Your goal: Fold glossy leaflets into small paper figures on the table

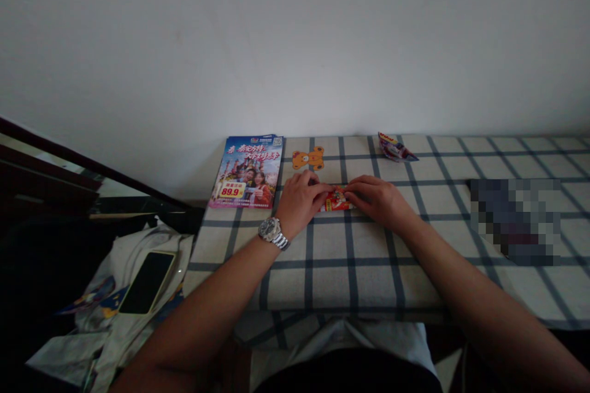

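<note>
A small, shiny red packet (338,200) with yellow and green print lies low over the checked tablecloth, between my two hands. My left hand (302,199), with a metal watch (271,232) on its wrist, pinches the packet's left end. At the other end, the thumb and fingers of my right hand (380,198) are closed on the packet's upper right edge. My fingers cover both ends, so whether the packet is sealed or torn cannot be seen. Just beyond my left hand is a flat orange bear figure (308,158).
A stack of printed flyers (249,172) lies at the table's left. A crumpled purple wrapper (395,148) sits near the wall, and a dark pixelated item (509,221) is on the right. Left of the table (295,291), a phone (147,282) rests on pale cloth (110,325).
</note>
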Demonstrator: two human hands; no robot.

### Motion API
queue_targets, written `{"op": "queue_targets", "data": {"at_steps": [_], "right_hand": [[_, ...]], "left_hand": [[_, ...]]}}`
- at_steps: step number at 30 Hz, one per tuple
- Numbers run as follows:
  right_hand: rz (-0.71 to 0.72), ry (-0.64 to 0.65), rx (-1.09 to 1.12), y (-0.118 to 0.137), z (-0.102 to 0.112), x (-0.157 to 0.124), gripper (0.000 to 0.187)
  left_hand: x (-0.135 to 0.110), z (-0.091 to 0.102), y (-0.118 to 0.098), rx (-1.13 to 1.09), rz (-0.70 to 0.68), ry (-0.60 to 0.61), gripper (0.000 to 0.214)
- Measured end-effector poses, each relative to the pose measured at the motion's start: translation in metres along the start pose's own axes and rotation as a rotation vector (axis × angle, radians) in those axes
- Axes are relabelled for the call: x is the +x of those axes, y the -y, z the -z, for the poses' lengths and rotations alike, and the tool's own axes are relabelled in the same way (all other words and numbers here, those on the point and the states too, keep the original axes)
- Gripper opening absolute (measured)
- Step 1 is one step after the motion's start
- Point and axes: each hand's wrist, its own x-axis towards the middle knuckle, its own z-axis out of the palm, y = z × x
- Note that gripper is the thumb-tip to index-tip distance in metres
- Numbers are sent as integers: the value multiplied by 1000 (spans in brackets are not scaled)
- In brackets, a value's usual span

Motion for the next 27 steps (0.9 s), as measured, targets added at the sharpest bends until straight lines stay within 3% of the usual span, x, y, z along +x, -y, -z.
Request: {"op": "queue_targets", "data": {"at_steps": [17,27], "right_hand": [[1,-6,34,-7,-3,-2,17],[-7,-6,30,-12,-7,-1,17]], "left_hand": [[1,3,-4,-2,12,10,25],[3,3,-6,-42,-83,18,24]]}}
